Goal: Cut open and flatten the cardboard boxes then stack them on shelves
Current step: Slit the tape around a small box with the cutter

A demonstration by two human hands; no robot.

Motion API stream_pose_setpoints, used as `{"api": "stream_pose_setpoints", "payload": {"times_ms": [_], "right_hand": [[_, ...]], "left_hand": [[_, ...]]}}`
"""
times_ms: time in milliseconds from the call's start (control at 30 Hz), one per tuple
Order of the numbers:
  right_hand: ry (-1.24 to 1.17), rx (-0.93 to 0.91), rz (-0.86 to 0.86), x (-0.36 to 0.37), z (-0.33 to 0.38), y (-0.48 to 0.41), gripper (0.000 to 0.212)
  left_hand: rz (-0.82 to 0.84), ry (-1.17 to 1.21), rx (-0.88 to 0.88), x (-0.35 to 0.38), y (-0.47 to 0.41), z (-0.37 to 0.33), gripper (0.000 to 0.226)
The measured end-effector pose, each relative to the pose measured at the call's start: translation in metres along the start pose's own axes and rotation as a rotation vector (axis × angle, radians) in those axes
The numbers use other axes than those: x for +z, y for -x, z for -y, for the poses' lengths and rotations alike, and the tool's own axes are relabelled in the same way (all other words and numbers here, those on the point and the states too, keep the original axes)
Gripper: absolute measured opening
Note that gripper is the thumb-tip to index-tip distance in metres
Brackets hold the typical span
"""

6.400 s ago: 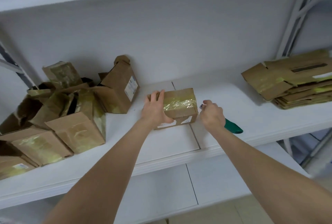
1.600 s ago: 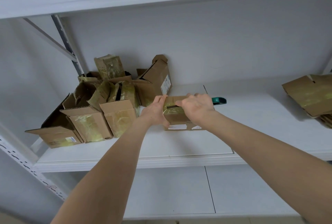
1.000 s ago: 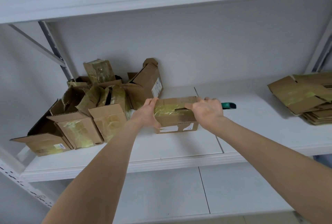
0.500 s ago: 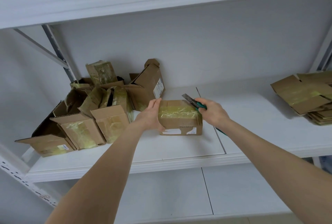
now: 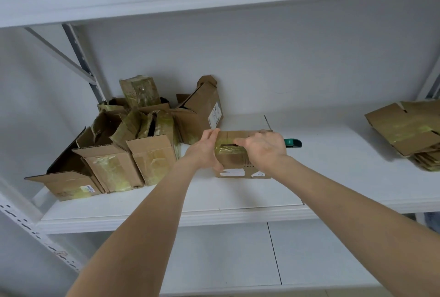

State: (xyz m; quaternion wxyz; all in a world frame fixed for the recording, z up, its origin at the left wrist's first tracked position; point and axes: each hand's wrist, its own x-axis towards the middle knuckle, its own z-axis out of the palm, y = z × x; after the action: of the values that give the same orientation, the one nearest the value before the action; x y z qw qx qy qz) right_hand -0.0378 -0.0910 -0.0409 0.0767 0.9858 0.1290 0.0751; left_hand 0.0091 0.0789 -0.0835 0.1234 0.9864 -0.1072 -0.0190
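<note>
left hand [image 5: 204,151]: fingers clasp left end of box [image 5: 234,162]
right hand [image 5: 264,151]: fingers wrapped round cutter [image 5: 293,142], atop box

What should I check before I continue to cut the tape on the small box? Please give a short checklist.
1. The small box rests flat on the shelf: ok.
2. The left hand grips its left end: ok.
3. The right hand grips the green-handled knife: ok.
4. Blade position: cannot tell, hidden under the right hand.
5. Left fingers away from the slit in the tape: not ok, they seem close.
6. The flattened stack on the right has room on top: ok.
</note>
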Motion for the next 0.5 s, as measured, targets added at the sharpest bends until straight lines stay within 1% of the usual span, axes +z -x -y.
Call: {"api": "stream_pose_setpoints", "payload": {"times_ms": [233, 500], "right_hand": [[-0.007, 0.013, 0.006, 0.002, 0.003, -0.002, 0.059], [0.104, 0.021, 0.022, -0.005, 0.017, -0.005, 0.049]], "left_hand": [[0.011, -0.002, 0.017, 0.000, -0.002, 0.002, 0.121], [0.006, -0.028, 0.009, -0.001, -0.002, 0.004, 0.120]]}}
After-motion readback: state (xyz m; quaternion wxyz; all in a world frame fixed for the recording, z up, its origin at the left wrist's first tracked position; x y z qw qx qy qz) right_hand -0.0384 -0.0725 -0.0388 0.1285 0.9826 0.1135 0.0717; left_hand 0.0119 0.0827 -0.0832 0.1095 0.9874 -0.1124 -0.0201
